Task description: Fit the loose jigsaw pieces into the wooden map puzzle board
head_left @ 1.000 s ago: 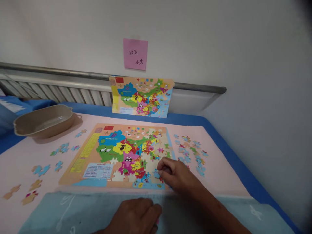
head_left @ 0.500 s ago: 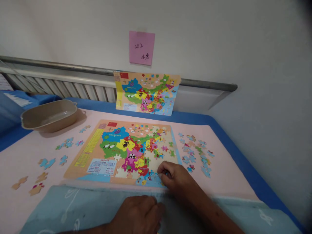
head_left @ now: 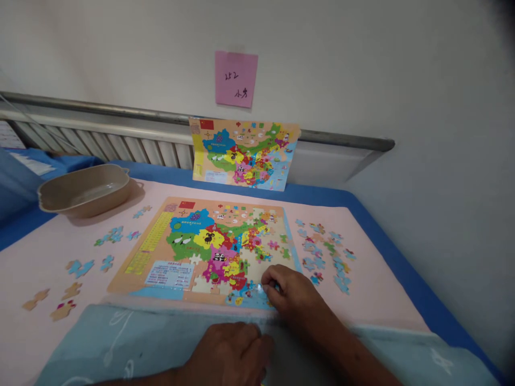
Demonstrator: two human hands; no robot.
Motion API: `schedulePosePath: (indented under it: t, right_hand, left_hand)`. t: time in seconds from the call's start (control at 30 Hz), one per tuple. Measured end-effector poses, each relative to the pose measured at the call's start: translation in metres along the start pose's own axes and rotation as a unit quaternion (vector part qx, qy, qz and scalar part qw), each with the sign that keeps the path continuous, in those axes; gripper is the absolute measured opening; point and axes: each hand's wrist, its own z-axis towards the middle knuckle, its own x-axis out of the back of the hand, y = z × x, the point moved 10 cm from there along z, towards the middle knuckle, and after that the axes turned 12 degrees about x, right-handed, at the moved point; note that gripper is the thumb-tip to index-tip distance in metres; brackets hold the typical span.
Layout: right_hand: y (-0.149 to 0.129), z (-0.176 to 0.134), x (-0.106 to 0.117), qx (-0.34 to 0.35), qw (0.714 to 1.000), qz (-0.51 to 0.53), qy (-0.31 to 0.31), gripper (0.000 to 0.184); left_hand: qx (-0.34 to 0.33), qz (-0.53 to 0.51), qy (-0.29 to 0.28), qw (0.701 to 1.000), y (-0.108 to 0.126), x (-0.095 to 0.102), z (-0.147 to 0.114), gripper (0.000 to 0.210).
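The right hand point(head_left: 292, 292) is resting at the lower right of the puzzle board point(head_left: 257, 265), which is lying flat near the centre of the frame with cream gaps showing among its coloured pieces. Its grip is looking nearly closed, the thumb and forefinger meeting or almost meeting beside the light-blue pieces; the fingers are hiding what is between them, so I cannot tell whether it is holding a piece

The left hand point(head_left: 229, 351) is resting at the bottom centre, over the pale-blue fabric point(head_left: 161, 327). Its fingers are bending inward and blurring, and I cannot tell how far open the grip is or whether it is holding anything

Loose pieces point(head_left: 319, 261) are lying right of the board on the pink cloth point(head_left: 374, 292), and more pieces point(head_left: 80, 271) are lying at the left of the frame. A tan basin point(head_left: 96, 203) is sitting at the middle left. A printed map sheet point(head_left: 243, 155) is leaning upright at upper centre against the metal rail point(head_left: 140, 113), below a pink note point(head_left: 236, 79)
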Motion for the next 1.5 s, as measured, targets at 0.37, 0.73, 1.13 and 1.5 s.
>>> schedulePosePath:
  t: [0.37,0.73,1.13,1.5]
  right_hand:
    - [-0.002,0.001,-0.003,0.009,0.999,-0.035,-0.016,0.009]
    - [-0.003,0.002,-0.004,0.009,0.998,-0.047,-0.030,0.009]
    - [0.007,0.000,0.020,0.023,0.998,-0.054,-0.014,0.011]
    - [0.005,-0.006,0.012,0.042,0.993,-0.082,-0.078,0.006]
  left_hand:
    - [0.001,-0.002,0.014,1.000,0.001,0.005,0.003,0.023]
    - [-0.003,-0.004,0.006,1.000,0.001,0.004,0.002,0.023]
    - [-0.001,-0.013,0.002,1.000,-0.001,-0.001,0.000,0.014]
    - [-0.006,-0.007,-0.008,1.000,-0.001,-0.001,0.000,0.018]
